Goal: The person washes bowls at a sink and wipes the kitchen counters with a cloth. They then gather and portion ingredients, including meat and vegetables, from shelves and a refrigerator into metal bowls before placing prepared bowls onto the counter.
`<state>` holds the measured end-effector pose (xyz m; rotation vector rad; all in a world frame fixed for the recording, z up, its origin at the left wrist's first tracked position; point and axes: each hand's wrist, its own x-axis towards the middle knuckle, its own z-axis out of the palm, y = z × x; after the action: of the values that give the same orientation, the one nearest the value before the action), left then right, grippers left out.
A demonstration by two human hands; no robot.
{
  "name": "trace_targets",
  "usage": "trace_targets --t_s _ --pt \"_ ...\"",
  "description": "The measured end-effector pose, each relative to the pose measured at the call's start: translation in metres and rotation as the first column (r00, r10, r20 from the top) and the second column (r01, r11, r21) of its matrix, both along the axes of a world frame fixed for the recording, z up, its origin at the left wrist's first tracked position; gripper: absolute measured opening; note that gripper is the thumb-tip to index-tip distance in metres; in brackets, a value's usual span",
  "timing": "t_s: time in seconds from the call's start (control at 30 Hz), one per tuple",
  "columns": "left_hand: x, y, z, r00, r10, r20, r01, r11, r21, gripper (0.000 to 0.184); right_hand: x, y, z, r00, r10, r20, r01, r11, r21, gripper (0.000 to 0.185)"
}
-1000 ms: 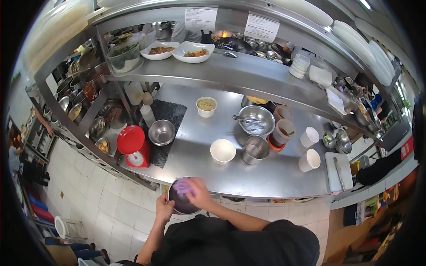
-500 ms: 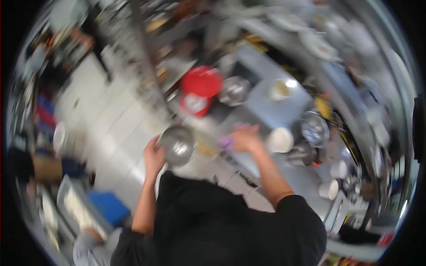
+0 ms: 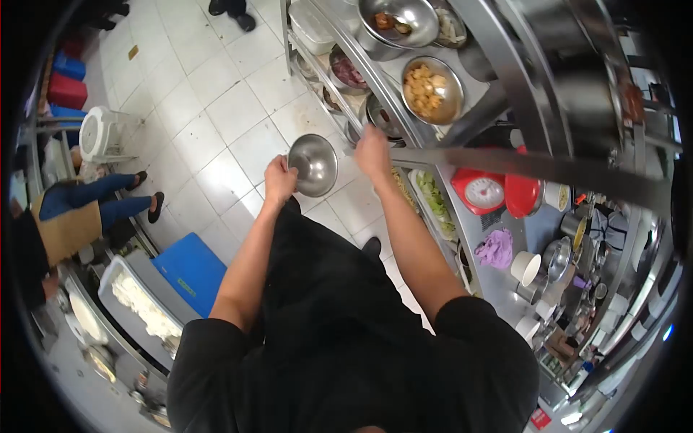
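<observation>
A round metal bowl (image 3: 313,165) hangs over the floor, its inside facing up, with my left hand (image 3: 280,180) gripping its left rim. My right hand (image 3: 373,153) is to the right of the bowl, closed, beside the edge of a metal rack (image 3: 393,79); what it holds, if anything, is hidden. On the steel counter (image 3: 473,231) to the right lies a crumpled purple cloth (image 3: 495,249), next to a white tub (image 3: 525,268).
Metal bowls with food, one with orange pieces (image 3: 432,90), stand on the rack. A red scale (image 3: 482,190) sits on the counter. At left are a white stool (image 3: 96,134), a person in jeans (image 3: 86,196) and a blue board (image 3: 189,273).
The view has swung left toward the rack and floor. The purple cloth has left my right hand and lies on the counter. My left hand has kept hold of the bowl.
</observation>
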<state>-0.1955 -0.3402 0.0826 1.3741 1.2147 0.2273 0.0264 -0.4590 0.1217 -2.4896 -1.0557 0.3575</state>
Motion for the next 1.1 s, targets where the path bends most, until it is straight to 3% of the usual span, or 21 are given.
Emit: trace_targets --t_s 0.03,0.1,0.13,0.17,0.23,0.27,0.3,0.33,0.4,0.43,0.47,0.53,0.57,0.63,0.67,0.7,0.73,0.8,0.87,0.97,1.1 --pt "0.003 0.022 -0.002 1.000 -0.006 0.015 0.006 1.000 -0.014 0.018 0.015 0.022 -0.010 0.980 -0.109 0.169 0.126 0.988 -0.093 0.032" --pt "0.012 0.067 0.002 0.999 -0.044 0.004 0.044 0.997 -0.062 0.017 0.060 0.041 -0.063 0.951 -0.296 0.095 0.310 0.923 -0.228 0.041" --pt "0.013 0.086 0.003 0.998 -0.062 -0.006 0.061 0.993 -0.101 0.020 0.074 0.053 -0.045 0.957 -0.281 -0.077 0.193 0.808 -0.556 0.048" --pt "0.017 0.104 0.001 0.993 -0.115 -0.024 0.108 0.974 -0.199 0.032 0.091 0.047 -0.073 0.959 -0.276 -0.067 0.192 0.803 -0.564 0.046" --pt "0.032 0.121 0.008 0.994 -0.108 -0.025 0.102 0.978 -0.181 0.039 0.101 0.031 -0.137 0.955 -0.289 -0.065 0.200 0.789 -0.581 0.044" --pt "0.040 0.127 0.007 0.997 -0.082 -0.011 0.080 0.984 -0.160 0.047 0.098 0.036 -0.129 0.941 -0.332 -0.066 0.232 0.774 -0.589 0.042" --pt "0.048 0.137 -0.003 0.988 -0.153 -0.026 0.138 0.945 -0.295 0.068 0.091 0.045 -0.099 0.917 -0.396 -0.043 0.294 0.748 -0.595 0.039" --pt "0.056 0.140 -0.007 0.985 -0.170 -0.030 0.152 0.937 -0.313 0.068 0.085 0.052 -0.070 0.893 -0.447 -0.044 0.334 0.725 -0.602 0.037" --pt "0.075 0.138 -0.013 0.969 -0.210 0.126 0.244 0.880 -0.408 0.076 0.071 0.057 -0.033 0.865 -0.497 -0.062 0.359 0.702 -0.615 0.032" --pt "0.085 0.137 -0.017 0.968 -0.220 0.119 0.250 0.872 -0.422 0.076 0.062 0.044 -0.043 0.934 -0.344 0.092 0.327 0.728 -0.603 0.024" --pt "0.095 0.134 -0.023 0.961 -0.245 0.128 0.276 0.840 -0.467 0.076 0.046 0.039 -0.037 0.930 -0.356 0.086 0.330 0.714 -0.617 0.024" --pt "0.106 0.126 -0.026 0.951 -0.278 0.136 0.307 0.795 -0.523 0.076 0.010 0.043 -0.007 0.929 -0.085 0.361 0.161 0.969 -0.185 0.018" --pt "0.114 0.127 -0.022 0.954 -0.251 0.162 0.299 0.774 -0.559 0.077 -0.003 0.052 0.010 0.928 -0.092 0.360 0.170 0.966 -0.193 0.018" --pt "0.125 0.126 -0.017 0.965 -0.192 0.181 0.262 0.779 -0.569 0.080 -0.019 0.067 0.034 0.973 -0.011 0.231 -0.030 0.984 0.174 0.028" --pt "0.127 0.129 -0.021 0.964 -0.198 0.179 0.266 0.776 -0.572 0.080 -0.010 0.063 0.027 0.973 -0.017 0.229 -0.023 0.985 0.172 0.028" --pt "0.127 0.133 -0.028 0.960 -0.191 0.205 0.275 0.787 -0.552 0.080 0.009 0.057 0.015 0.980 -0.194 -0.051 0.198 0.977 0.076 0.031" --pt "0.125 0.136 -0.034 0.956 -0.183 0.227 0.280 0.798 -0.534 0.079 0.029 0.051 -0.002 0.872 -0.381 -0.308 0.376 0.923 -0.079 0.036" --pt "0.120 0.140 -0.038 0.965 -0.213 0.154 0.262 0.819 -0.510 0.077 0.087 0.043 -0.074 0.838 -0.541 -0.062 0.489 0.797 -0.354 0.050" --pt "0.115 0.144 -0.053 0.954 -0.240 0.180 0.299 0.821 -0.486 0.077 0.138 0.029 -0.127 0.887 -0.413 -0.208 0.327 0.878 -0.349 0.060" --pt "0.108 0.138 -0.051 0.963 -0.218 0.157 0.268 0.831 -0.487 0.078 0.173 0.027 -0.207 0.972 -0.234 0.030 0.223 0.870 -0.440 0.064" --pt "0.104 0.122 -0.065 0.973 -0.174 0.150 0.226 0.846 -0.483 0.076 0.193 0.013 -0.252 0.980 -0.066 0.190 0.166 0.797 -0.580 0.070"
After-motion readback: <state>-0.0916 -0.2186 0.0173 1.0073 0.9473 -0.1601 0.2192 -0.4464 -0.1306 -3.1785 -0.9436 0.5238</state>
